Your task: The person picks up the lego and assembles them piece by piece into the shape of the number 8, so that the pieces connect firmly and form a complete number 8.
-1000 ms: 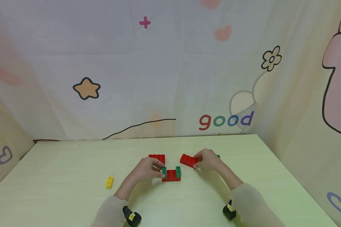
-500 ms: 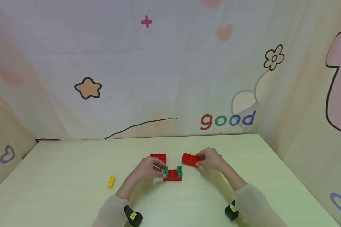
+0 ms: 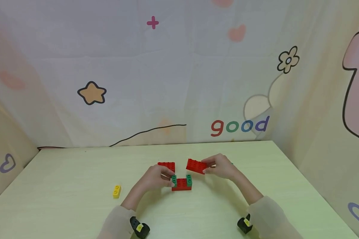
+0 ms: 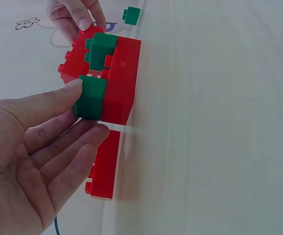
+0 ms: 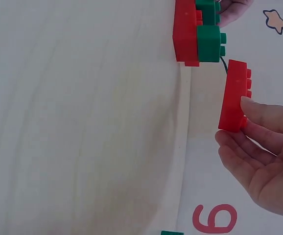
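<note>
In the head view, a red building brick (image 3: 181,186) lies on the table with a small green brick (image 3: 189,180) on its right end and another green brick (image 4: 91,98) on its left end. My left hand (image 3: 155,178) pinches that left green brick between thumb and fingers. Behind and to the right of this stack, my right hand (image 3: 221,167) grips a second red brick (image 3: 194,166) by its right end. That brick is tilted, studs up, and raised off the table in the right wrist view.
A third red brick (image 3: 167,165) sits behind my left hand, partly covered by it. To the left lies a yellow brick (image 3: 116,191). One more green brick (image 4: 131,15) is mostly hidden behind my right hand in the head view. A printed cloth (image 3: 131,99) hangs behind the table (image 3: 77,172).
My right hand has raised its red brick slightly and brought it left, closer to the stack. My left hand stays at the green brick.
</note>
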A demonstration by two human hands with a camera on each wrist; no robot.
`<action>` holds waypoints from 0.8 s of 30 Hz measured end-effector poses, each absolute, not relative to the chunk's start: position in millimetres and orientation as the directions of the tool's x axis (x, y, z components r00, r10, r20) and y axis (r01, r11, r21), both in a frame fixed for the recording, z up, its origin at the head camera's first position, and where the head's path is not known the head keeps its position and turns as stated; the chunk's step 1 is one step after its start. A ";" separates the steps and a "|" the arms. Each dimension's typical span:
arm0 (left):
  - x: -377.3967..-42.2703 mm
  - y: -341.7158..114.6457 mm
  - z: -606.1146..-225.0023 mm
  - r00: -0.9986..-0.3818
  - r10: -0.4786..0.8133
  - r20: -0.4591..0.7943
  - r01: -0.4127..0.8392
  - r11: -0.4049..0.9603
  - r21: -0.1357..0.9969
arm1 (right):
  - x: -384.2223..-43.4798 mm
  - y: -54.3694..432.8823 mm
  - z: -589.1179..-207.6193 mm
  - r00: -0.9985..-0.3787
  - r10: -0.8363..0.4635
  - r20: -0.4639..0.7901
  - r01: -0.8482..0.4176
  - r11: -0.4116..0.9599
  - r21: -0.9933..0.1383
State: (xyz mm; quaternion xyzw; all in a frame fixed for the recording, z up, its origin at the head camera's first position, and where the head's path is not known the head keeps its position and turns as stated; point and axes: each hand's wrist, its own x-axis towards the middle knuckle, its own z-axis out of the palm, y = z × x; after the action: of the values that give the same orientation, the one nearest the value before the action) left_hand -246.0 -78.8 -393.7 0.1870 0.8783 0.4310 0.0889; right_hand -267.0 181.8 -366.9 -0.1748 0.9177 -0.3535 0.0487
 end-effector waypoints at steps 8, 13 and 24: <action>-244.3 -83.0 -393.9 -0.916 0.400 -0.019 0.222 0.546 0.808 | -259.7 172.8 -363.0 -0.896 -0.440 0.051 -0.354 0.642 -0.680; -242.6 -87.6 -392.7 -0.922 0.386 -0.008 0.226 0.555 0.800 | -255.0 163.7 -359.3 -0.865 -0.497 0.069 -0.405 0.611 -0.680; -243.1 -89.8 -386.8 -0.924 0.381 0.039 0.247 0.514 0.822 | -254.2 147.8 -353.4 -0.810 -0.582 0.062 -0.472 0.586 -0.659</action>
State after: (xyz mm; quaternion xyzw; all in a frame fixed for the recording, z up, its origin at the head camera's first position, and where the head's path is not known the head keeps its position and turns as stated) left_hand -243.1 -89.8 -386.8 0.1811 0.8669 0.4585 0.0734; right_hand -254.2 147.8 -353.4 -0.2972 0.8868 -0.3447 0.0803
